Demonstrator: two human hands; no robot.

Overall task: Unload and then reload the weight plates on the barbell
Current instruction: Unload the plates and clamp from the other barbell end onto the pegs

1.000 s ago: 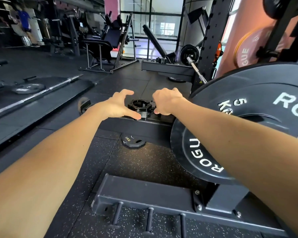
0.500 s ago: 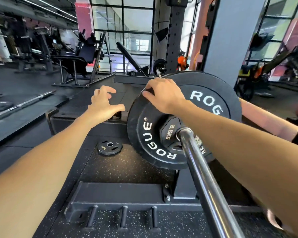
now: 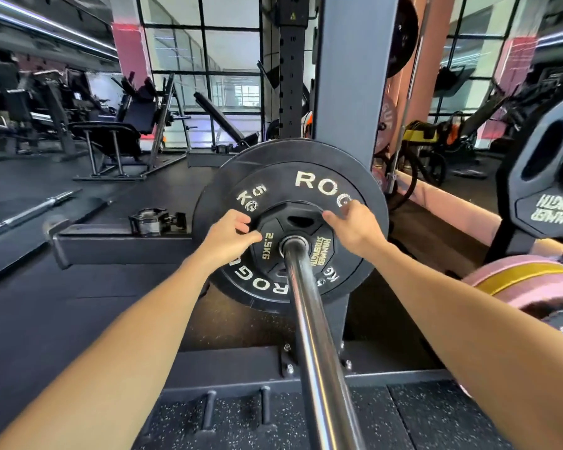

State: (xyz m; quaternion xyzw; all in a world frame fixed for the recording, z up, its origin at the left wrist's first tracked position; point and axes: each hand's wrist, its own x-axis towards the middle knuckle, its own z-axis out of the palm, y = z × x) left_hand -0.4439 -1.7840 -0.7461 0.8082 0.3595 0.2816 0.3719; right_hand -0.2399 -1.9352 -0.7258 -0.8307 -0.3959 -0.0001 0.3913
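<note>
A chrome barbell sleeve (image 3: 309, 319) runs away from me into a stack of black plates. Outermost is a small 2.5 kg plate (image 3: 275, 245); behind it sit a 5 kg Rogue plate (image 3: 306, 186) and a larger black plate (image 3: 273, 151). My left hand (image 3: 228, 238) grips the small plate's left rim, thumb on its face and fingers curled over the edge. On the upper right rim my right hand (image 3: 355, 228) holds the same plate the same way. A black barbell collar (image 3: 153, 220) lies on the rack's base beam to the left.
The grey rack upright (image 3: 351, 92) stands right behind the plates. Stored plates hang at the right: a black one (image 3: 546, 177) and pink and yellow ones (image 3: 533, 287). Storage pegs (image 3: 208, 410) stick out of the base below. Another barbell (image 3: 30, 212) lies on the floor at left.
My head has turned to face the sleeve end. Both hands left the collar on the beam and moved onto the rim of the 2.5 kg plate.
</note>
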